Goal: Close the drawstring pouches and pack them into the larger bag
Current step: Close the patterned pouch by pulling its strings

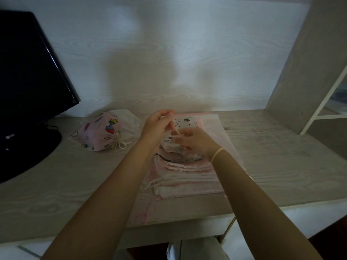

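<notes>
I have the small white printed pouch (170, 141) lifted just over the stack of flat pink pouches (187, 177) on the desk (272, 156). My left hand (156, 124) pinches its drawstring (173, 132); my right hand (195, 141) curls round the gathered mouth. I'd pull the cord away steadily while holding the neck firm, so the mouth cinches evenly.

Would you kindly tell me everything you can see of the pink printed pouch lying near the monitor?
The pink printed pouch is soft fabric with colourful cartoon prints. Its neck is gathered shut at the lower right, where a cream drawstring is cinched with loose ends trailing. It lies slumped on the desk, against a white translucent bag behind it. Neither hand touches it.
</notes>
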Demonstrator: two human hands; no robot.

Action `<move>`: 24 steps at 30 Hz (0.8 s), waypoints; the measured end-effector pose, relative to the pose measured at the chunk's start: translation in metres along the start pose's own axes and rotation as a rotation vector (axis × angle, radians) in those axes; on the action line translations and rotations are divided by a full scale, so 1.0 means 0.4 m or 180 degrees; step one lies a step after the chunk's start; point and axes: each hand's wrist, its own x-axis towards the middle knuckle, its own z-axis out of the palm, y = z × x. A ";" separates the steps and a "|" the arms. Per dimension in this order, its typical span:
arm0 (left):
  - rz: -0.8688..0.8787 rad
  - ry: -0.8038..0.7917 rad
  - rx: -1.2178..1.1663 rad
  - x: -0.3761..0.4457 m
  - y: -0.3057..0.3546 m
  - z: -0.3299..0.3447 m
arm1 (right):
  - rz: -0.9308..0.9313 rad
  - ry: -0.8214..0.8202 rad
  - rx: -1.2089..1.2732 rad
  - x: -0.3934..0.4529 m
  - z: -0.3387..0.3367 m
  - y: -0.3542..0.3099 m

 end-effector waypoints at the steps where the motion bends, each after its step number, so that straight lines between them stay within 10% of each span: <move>1: 0.0062 -0.0123 -0.0136 -0.001 0.004 0.010 | -0.0028 -0.0142 -0.0099 -0.001 0.013 -0.004; 10: -0.0413 0.0387 0.0149 0.007 -0.039 0.001 | -0.0274 0.0364 0.0592 0.025 -0.014 -0.029; 18: -0.0370 -0.0342 0.1318 -0.042 -0.091 -0.001 | -0.0266 0.0590 0.0853 0.046 -0.034 -0.044; 24: -0.0893 0.0373 0.0659 -0.023 -0.103 -0.002 | 0.0104 0.0805 -0.0937 0.042 -0.081 0.000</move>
